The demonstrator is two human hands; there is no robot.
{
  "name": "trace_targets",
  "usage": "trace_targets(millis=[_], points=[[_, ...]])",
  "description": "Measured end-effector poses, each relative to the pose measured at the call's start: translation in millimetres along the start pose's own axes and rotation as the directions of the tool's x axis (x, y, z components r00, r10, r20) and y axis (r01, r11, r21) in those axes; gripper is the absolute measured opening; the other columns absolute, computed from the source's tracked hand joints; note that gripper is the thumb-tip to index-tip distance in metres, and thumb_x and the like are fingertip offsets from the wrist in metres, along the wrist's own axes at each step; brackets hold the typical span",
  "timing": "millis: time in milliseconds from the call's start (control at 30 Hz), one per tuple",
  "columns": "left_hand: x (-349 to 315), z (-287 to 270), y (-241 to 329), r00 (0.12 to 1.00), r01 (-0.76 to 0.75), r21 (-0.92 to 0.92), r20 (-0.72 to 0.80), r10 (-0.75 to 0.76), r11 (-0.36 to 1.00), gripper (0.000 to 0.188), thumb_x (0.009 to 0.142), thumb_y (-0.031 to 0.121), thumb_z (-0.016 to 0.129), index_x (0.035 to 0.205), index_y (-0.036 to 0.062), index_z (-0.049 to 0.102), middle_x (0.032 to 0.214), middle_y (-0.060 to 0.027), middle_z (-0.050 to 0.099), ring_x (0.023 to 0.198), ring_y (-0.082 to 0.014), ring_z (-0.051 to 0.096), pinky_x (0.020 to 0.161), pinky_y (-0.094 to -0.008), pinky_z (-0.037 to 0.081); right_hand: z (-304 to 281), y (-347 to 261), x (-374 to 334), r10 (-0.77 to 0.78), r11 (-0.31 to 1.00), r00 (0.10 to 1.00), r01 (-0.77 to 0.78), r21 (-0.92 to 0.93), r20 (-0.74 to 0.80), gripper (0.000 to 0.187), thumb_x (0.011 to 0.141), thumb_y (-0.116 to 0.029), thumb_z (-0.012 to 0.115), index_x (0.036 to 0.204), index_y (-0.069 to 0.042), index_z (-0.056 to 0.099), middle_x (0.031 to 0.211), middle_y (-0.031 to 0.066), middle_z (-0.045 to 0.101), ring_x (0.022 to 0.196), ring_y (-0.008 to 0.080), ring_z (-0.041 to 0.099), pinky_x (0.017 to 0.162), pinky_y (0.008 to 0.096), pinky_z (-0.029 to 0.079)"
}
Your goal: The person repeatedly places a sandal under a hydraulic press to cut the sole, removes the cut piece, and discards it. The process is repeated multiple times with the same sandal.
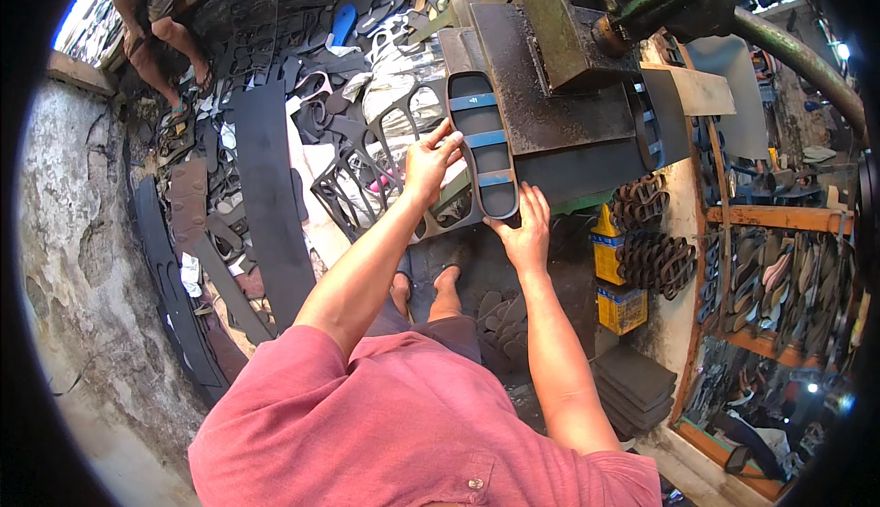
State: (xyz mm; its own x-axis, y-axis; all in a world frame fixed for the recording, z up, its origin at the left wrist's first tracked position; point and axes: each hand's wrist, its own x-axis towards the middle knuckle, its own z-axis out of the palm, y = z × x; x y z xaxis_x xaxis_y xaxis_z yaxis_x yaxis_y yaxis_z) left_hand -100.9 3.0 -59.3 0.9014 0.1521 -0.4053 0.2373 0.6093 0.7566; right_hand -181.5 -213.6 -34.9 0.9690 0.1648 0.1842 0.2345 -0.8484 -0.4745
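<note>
Blue crossbars span a dark, sole-shaped frame (488,138), which lies at the centre of the scene, just left of a rusty press plate (568,108). Its far end points away from the person, who wears a faded red shirt (394,415). The left hand (425,166) touches the frame's left rim, thumb and fingers bent close together; whether they grip it cannot be told. The right hand (525,236) is at the near end, its thumb against the rim and its fingers extended and apart from it, toward the right side. A black sheet (577,175) shows beneath the plate. Left of the frame lie dark cut-out remnants (359,166) and a long black strip (272,200). Yellow containers (623,310) stand to the right, near a stack of dark sheets (632,380). Another person (170,39) is at far left.
</note>
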Motion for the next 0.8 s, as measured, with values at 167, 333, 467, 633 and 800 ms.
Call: trace_targets(millis=[167,333,467,633,800], points=[[-1,3,3,1.000,0.020,0.109,0.012,-0.022,0.994,0.062,0.100,0.017,0.073,0.154,-0.0001,0.048,0.139,-0.0136,0.063,0.117,-0.0209,0.068,0.091,-0.0334,0.055,1,8,-3,-0.002,0.999,1.000,0.002,0.046,-0.003,0.085,0.072,-0.028,0.092,0.144,0.000,0.056,0.152,0.0181,0.054,0.146,0.0385,0.043,0.120,0.0484,0.038],[7,43,-2,0.999,-0.012,0.111,0.037,0.008,0.994,0.067,0.100,0.017,0.073,0.155,-0.0059,0.042,0.155,-0.0166,0.052,0.132,-0.0254,0.060,0.111,-0.0408,0.051,-33,59,6,0.154,0.967,0.988,-0.157,-0.202,-0.033,0.080,0.082,-0.039,0.085,0.153,-0.018,0.054,0.160,0.0140,0.048,0.154,0.0383,0.033,0.124,0.0588,0.027],[45,52,1,0.988,-0.152,0.560,0.069,0.136,0.814,0.062,0.101,0.024,0.072,0.153,0.0014,0.050,0.154,-0.0187,0.053,0.130,-0.0280,0.059,0.109,-0.0451,0.048,-42,94,33,0.262,0.933,0.963,-0.268,-0.239,-0.059,0.072,0.087,-0.055,0.074,0.151,-0.025,0.057,0.160,0.0070,0.050,0.153,0.0352,0.035,0.122,0.0667,0.025],[35,15,4,0.902,0.280,0.270,-0.402,-0.157,0.921,0.044,0.100,0.026,0.070,0.139,0.0070,0.061,0.127,-0.0103,0.066,0.107,-0.0221,0.066,0.087,-0.0373,0.052,-50,114,77,0.338,0.927,0.938,-0.346,-0.148,-0.078,0.076,0.084,-0.060,0.073,0.150,-0.027,0.058,0.161,0.0057,0.049,0.156,0.0329,0.032,0.123,0.0676,0.021],[53,-1,38,0.996,0.050,0.071,-0.077,-0.044,0.996,0.029,0.100,0.023,0.072,0.125,0.0093,0.067,0.104,0.0023,0.072,0.094,-0.0111,0.067,0.084,-0.0296,0.051,-56,132,125,0.409,0.905,0.912,-0.409,-0.114,-0.018,0.075,0.083,-0.054,0.078,0.147,-0.017,0.060,0.163,0.0065,0.047,0.159,0.0306,0.025,0.125,0.0679,0.013]])
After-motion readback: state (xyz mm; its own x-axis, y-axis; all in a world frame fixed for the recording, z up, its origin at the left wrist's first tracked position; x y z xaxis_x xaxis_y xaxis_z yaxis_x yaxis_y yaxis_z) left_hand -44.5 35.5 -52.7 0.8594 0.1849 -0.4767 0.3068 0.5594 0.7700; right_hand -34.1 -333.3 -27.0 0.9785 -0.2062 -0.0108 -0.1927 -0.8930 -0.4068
